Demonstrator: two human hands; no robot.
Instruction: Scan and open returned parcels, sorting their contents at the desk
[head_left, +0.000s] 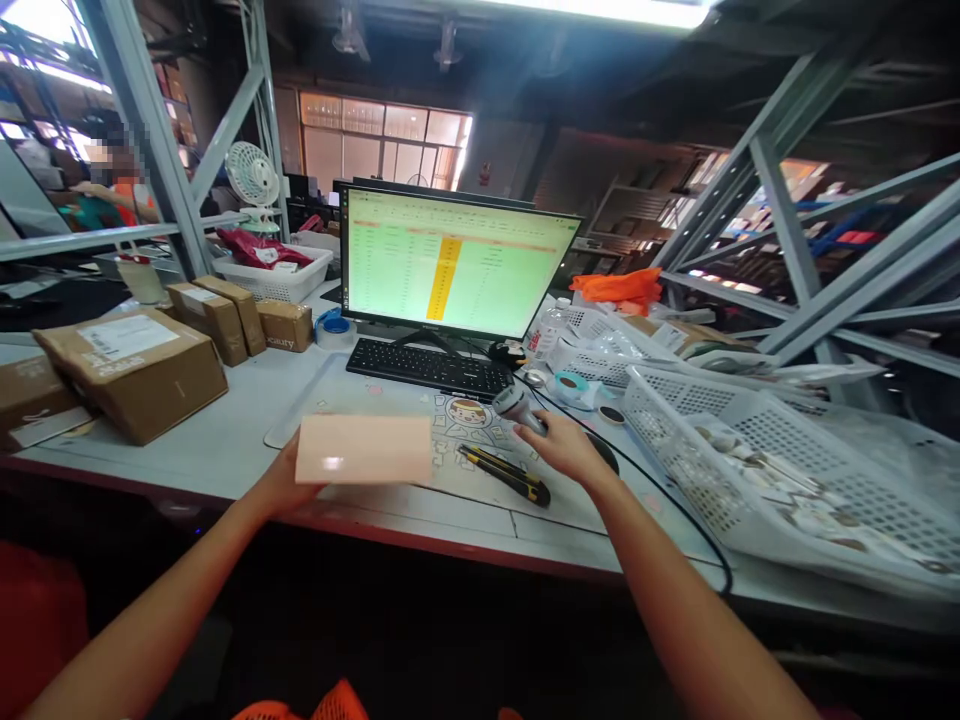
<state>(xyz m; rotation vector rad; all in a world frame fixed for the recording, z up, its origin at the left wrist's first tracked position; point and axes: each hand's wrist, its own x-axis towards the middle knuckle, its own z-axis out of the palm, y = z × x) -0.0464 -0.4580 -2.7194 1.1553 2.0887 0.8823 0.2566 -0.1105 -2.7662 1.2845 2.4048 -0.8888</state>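
My left hand grips a plain peach-coloured box by its left end, above the front edge of the desk. Most of those fingers are hidden behind the box. My right hand is closed around the handle of a grey barcode scanner, whose head points up and left toward the keyboard. Between the two hands a black and yellow utility knife lies on the patterned desk mat. A dark mouse sits partly hidden behind my right wrist.
A monitor stands behind the keyboard. Brown cartons line the left side. White plastic baskets with small items fill the right, and a black cable runs before them. A person is in the far left background.
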